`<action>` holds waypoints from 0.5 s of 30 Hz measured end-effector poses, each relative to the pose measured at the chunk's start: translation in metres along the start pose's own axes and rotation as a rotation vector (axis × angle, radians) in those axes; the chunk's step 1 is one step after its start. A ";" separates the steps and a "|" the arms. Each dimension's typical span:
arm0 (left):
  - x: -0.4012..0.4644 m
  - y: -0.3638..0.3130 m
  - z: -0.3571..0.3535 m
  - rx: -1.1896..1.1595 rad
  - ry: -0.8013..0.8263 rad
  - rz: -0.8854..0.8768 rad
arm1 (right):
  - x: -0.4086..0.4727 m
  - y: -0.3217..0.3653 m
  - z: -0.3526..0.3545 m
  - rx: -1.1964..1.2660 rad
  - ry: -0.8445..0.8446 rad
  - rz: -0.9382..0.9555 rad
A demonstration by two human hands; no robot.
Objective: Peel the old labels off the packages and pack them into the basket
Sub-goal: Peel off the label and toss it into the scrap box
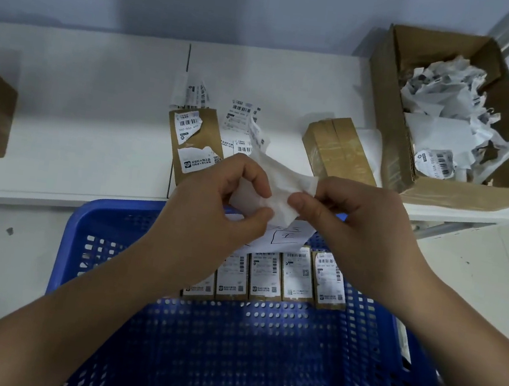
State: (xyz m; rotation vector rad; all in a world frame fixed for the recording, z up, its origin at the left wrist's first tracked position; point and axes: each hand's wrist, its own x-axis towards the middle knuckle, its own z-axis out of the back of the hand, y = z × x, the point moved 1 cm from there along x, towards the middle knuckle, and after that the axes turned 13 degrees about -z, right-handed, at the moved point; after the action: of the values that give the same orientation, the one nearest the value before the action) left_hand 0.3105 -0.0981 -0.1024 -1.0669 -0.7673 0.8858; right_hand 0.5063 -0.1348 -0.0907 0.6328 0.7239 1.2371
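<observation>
White peeled label is pinched between left hand and right hand, each grip tight on it, above the blue basket. A row of packages is packed; a half-peeled package waits on the table near its front edge.

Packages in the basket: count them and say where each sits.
5, standing in one row along the basket's far side. The left arm hides most of the leftmost; more may be hidden.

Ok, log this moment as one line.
both hands: left hand, right hand pinch peeled label | basket: row of packages
</observation>
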 end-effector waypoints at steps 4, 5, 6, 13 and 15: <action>0.000 -0.001 0.001 0.091 0.016 -0.029 | 0.001 -0.001 0.002 -0.005 0.033 -0.023; 0.000 0.000 0.001 0.106 0.022 -0.035 | 0.002 -0.001 0.003 -0.009 0.036 -0.020; 0.000 0.000 0.002 0.123 0.030 -0.042 | 0.003 -0.002 0.005 -0.016 0.039 -0.018; 0.001 -0.002 0.009 0.243 0.134 -0.067 | 0.008 -0.004 0.016 -0.100 0.076 -0.012; 0.001 -0.001 0.011 0.303 0.173 -0.062 | 0.010 -0.006 0.019 -0.131 0.089 -0.014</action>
State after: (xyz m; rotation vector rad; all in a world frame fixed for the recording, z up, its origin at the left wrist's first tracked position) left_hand 0.3017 -0.0933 -0.0985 -0.8340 -0.5005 0.8152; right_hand 0.5265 -0.1275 -0.0846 0.4667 0.7137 1.2948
